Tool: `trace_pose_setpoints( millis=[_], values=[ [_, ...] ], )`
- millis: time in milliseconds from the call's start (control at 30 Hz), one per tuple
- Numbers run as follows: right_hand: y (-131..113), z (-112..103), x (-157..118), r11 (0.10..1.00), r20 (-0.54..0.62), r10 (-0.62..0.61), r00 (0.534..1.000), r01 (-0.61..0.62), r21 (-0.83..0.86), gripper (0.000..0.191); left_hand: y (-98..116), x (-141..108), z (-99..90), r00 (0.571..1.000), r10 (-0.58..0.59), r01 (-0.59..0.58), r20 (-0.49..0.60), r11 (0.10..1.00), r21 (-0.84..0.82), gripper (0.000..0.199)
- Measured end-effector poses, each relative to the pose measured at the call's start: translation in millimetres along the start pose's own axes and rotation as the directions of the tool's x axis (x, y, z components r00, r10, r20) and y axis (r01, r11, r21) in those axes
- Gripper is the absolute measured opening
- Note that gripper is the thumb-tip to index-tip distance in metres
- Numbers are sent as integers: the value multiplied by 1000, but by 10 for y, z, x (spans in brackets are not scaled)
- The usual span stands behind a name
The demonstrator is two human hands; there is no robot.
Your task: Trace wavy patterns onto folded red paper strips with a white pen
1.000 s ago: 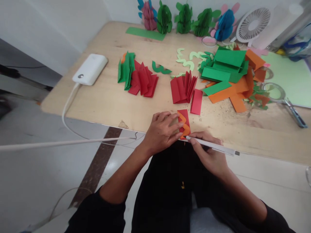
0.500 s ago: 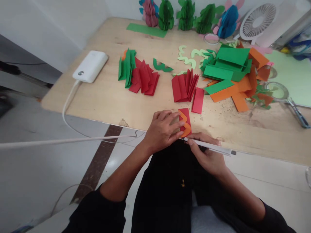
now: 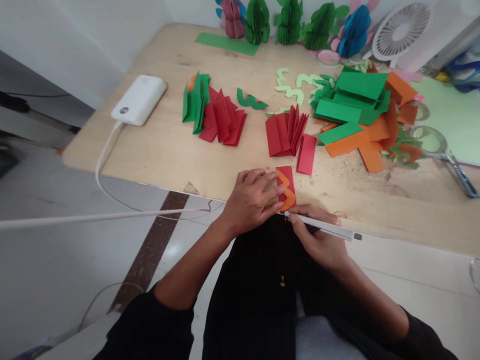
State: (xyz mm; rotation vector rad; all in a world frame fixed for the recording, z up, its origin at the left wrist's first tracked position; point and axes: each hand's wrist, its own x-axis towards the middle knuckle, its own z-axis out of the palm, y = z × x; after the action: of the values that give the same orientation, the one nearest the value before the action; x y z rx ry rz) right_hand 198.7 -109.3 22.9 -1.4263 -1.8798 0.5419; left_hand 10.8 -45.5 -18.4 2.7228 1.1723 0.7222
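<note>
At the table's front edge, a folded red paper piece [image 3: 292, 175] lies under an orange wavy paper cutout [image 3: 289, 199]. My left hand [image 3: 253, 200] rests over their left side, its fingers stretched out and fingertips pressing on the cutout. A white pen [image 3: 324, 226] is in my right hand [image 3: 324, 245], which is closed around it. The pen's tip is near the lower end of the red piece, by the table edge; whether it touches the paper is hard to see. Just beyond, a single red strip [image 3: 306, 155] lies beside a folded red stack [image 3: 285, 134].
Green folded papers [image 3: 197, 102] and red ones [image 3: 225, 120] lie left of centre. Green and orange papers pile up [image 3: 354, 112] at right, near a utility knife [image 3: 461, 175] and tape roll [image 3: 429, 140]. A white power bank [image 3: 139, 100], fan [image 3: 403, 32] and paper figures [image 3: 288, 25] stand farther out.
The view has shifted very slightly. Both hands stay in place, and the pen's rear end has moved a little to the left.
</note>
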Motion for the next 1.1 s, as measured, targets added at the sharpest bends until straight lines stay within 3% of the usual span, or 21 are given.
trace_pose_setpoints(
  millis=[767, 1100],
  values=[
    [-23, -16, 5, 998, 9, 38, 999, -39, 48, 9, -9, 2, 6, 1000, -4, 4, 11, 1000, 3, 29],
    [-27, 6, -11, 999, 10, 43, 999, -43, -18, 12, -6, -2, 4, 1000, -2, 2, 10, 1000, 9, 28]
  ],
)
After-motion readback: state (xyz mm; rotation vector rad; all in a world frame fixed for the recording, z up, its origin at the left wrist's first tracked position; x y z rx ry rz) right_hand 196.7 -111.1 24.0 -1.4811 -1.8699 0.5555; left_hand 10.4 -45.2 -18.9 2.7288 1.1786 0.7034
